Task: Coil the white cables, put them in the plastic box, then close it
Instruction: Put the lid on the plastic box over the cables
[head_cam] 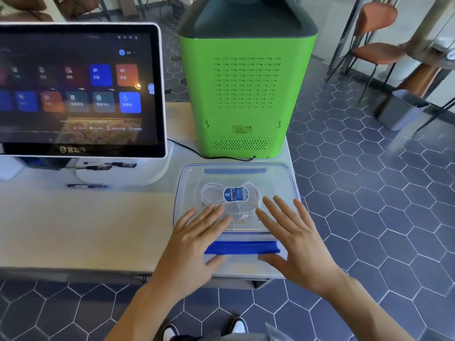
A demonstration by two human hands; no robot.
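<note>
A clear plastic box (189,183) with a lid on it sits at the table's front right corner. Its near blue clasp (242,247) faces me, and a second blue clasp (235,171) runs along the far side. Through the lid I see coiled white cables (209,193) and a blue label (235,194). My left hand (197,239) lies flat on the lid's near left part with straight fingers. My right hand (293,232) lies flat over the near right part, fingers spread. Neither hand holds anything.
A green machine (246,94) stands right behind the box, its black cord (221,157) running along the table. A touchscreen terminal (78,89) stands at the left, with pens (86,185) near its base. The table edge (73,271) is close to me. Chairs (374,45) stand far right.
</note>
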